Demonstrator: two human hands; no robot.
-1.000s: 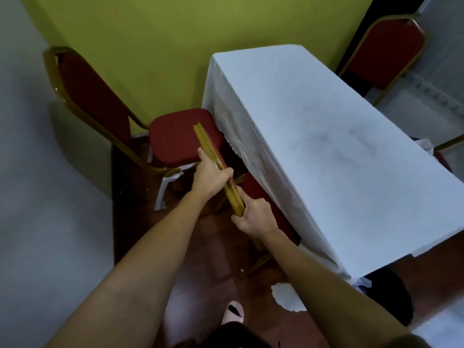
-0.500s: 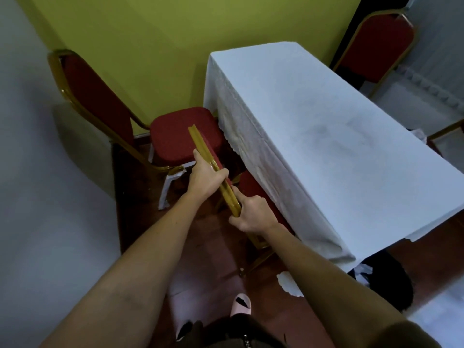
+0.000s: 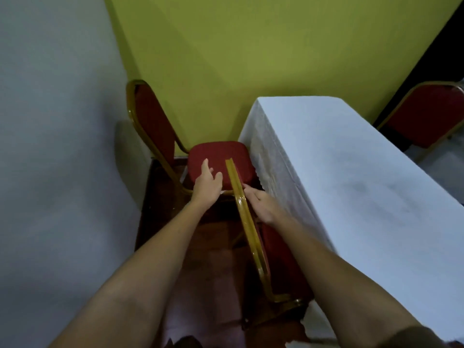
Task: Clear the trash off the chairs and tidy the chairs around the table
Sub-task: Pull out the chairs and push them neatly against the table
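Note:
A red chair with a gold frame stands pushed in at the table's long side; its backrest top (image 3: 247,222) runs edge-on toward me. My left hand (image 3: 207,185) hovers open just left of that backrest, fingers spread, over the seat of a second red chair (image 3: 218,160). My right hand (image 3: 263,205) is open on the backrest's right side, fingers close to the gold rail but not wrapped round it. The table (image 3: 364,184) wears a white cloth.
The second chair stands at the table's end, its back (image 3: 150,121) near the grey wall and the green wall (image 3: 251,59) behind. A third red chair (image 3: 426,114) stands at the far right. White paper (image 3: 316,322) lies on the dark floor near the table's corner.
Both hands have let go of the near chair's backrest and opened. My view has tilted up and the chair now stands closer in against the table.

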